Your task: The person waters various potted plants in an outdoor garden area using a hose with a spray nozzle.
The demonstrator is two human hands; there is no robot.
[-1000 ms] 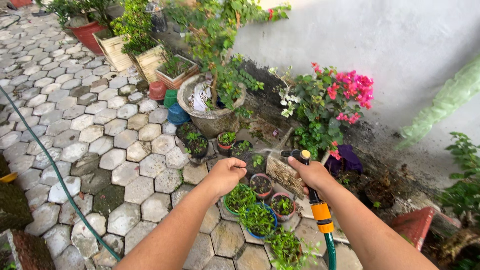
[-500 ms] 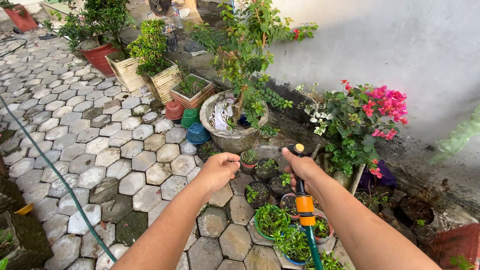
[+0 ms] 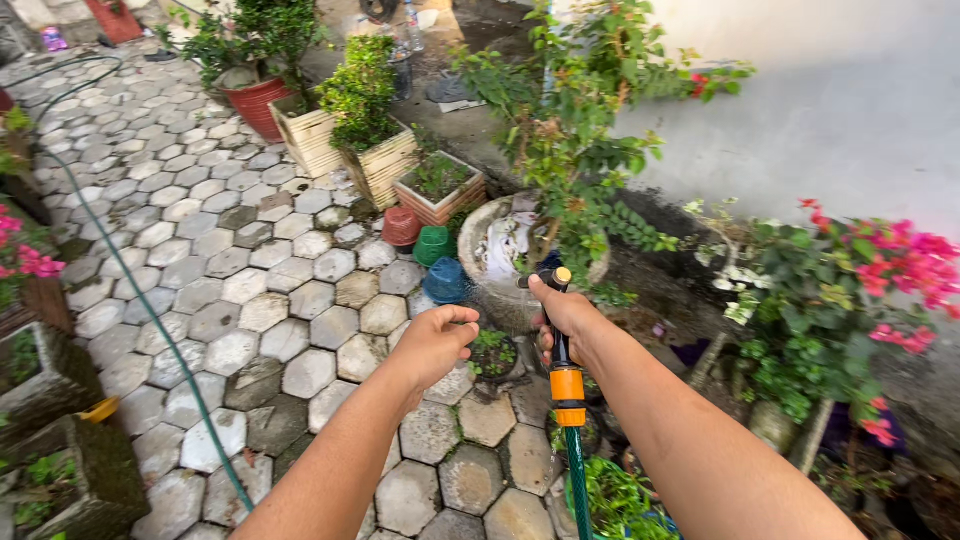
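My right hand (image 3: 568, 318) grips a black spray nozzle (image 3: 556, 283) with an orange connector (image 3: 567, 386) on a green hose (image 3: 578, 480). The nozzle points at a large round stone pot (image 3: 497, 262) that holds a leafy shrub (image 3: 580, 140). My left hand (image 3: 435, 341) hangs loosely curled with nothing in it, above a small black pot (image 3: 492, 354) of seedlings. Red, green and blue small plastic pots (image 3: 425, 245) lie upside down just left of the stone pot.
The ground is hexagonal paving (image 3: 250, 290). A second stretch of green hose (image 3: 150, 310) curves across the left. Wooden planters (image 3: 385, 165) and a red pot (image 3: 255, 100) line the back. Pink flowering bushes (image 3: 860, 290) stand against the white wall (image 3: 830, 100) at right. Mossy planters (image 3: 60, 440) sit at the lower left.
My view has swung left along the row of pots. The nozzle has moved from the small pots near the pink bush to the large stone pot. My left hand stayed curled beside it.
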